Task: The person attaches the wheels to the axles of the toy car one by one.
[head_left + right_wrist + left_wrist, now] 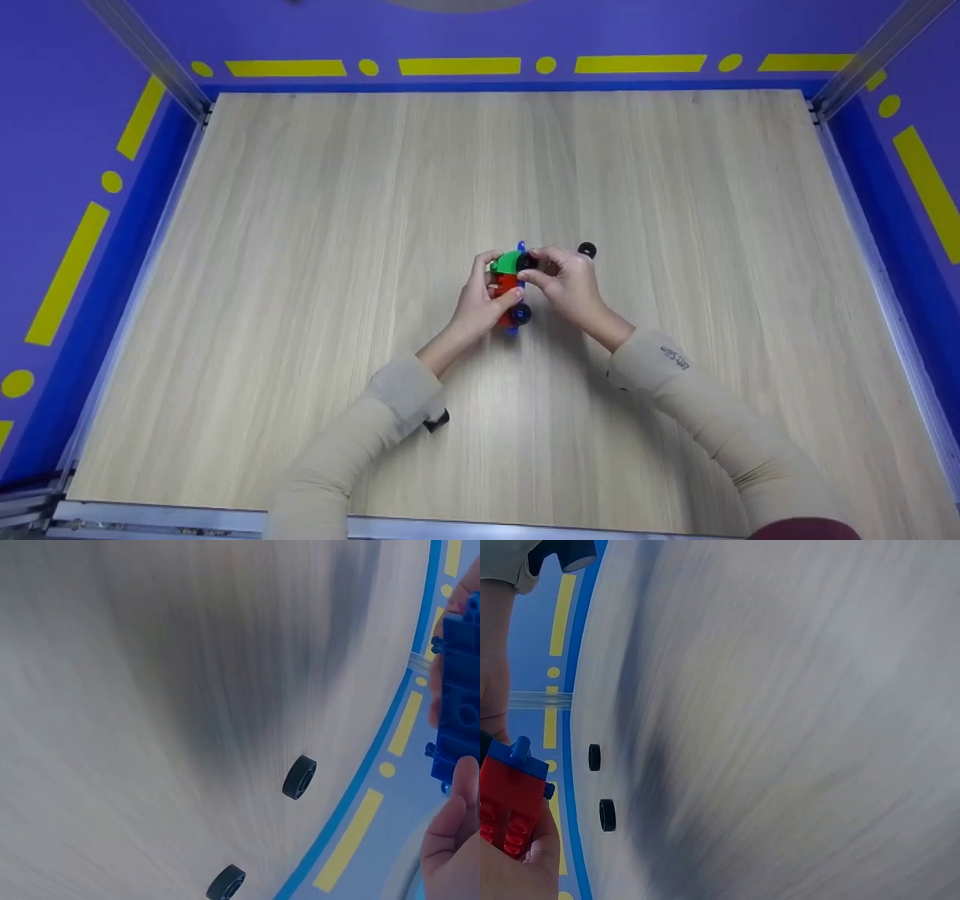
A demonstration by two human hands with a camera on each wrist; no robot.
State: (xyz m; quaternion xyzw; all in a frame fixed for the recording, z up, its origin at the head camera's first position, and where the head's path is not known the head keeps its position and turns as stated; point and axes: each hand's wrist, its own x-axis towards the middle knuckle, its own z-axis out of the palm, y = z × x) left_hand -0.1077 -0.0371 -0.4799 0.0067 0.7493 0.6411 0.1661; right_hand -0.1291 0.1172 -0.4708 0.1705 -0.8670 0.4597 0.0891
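**One toy car (507, 283), two loose wheels (607, 815)**

Head view: the left hand (478, 301) grips the toy car over the table (315, 225), near its middle, long axis running near to far; the right hand (568, 283) pinches the farther of two side wheels (520, 314). One loose wheel shows.

Left wrist view: two loose wheels; one blue end faces up.

Right wrist view: two loose wheels; blue underside (459, 720) lengthwise, nearly upright.

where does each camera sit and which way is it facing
Head: on the head, facing forward and down at the table; left hand, right hand and sleeves show.
Left wrist: on that wrist, facing across the table, toy at left edge; hands partly show.
Right wrist: on that wrist, facing the table, toy and fingers at right edge.
Wrist views share two loose wheels.
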